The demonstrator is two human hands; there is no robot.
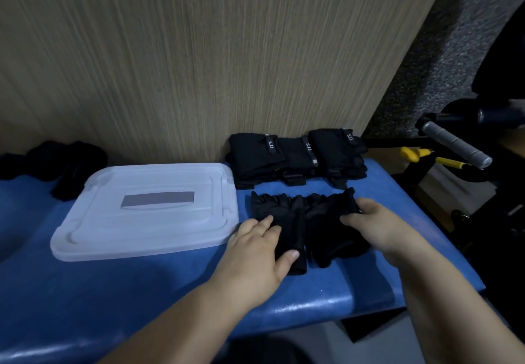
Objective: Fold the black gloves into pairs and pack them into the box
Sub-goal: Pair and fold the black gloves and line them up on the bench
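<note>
At the far left edge of the blue surface [85, 292], a loose heap of black gloves [68, 164] is lying against the wooden panel [199, 65]. Just to its right, the translucent white box [170, 181] is sitting with its lid on, a grey label [157, 200] showing in the middle of the lid.

Right of the box, near the front edge, the left hand [261, 253] is lying flat on the left glove [287, 216]. Its fingers are stretched out and relaxed, and the thumb is pressing on the glove's near end without gripping it. The right glove [326, 227] is lying beside the left one, the two touching along their inner sides, with gathered cuffs pointing toward the far edge.

Behind the pair, at the far edge against the panel, a stack of folded black gloves [295, 159] is resting in a row, with white lettering showing on their straps.

The right hand [380, 227] is grasping the right glove at its far right corner, fingers and thumb curled round the cuff. Beyond the right edge of the surface, a grey handle [454, 147] and yellow tools [449, 162] are lying off to the side.
</note>
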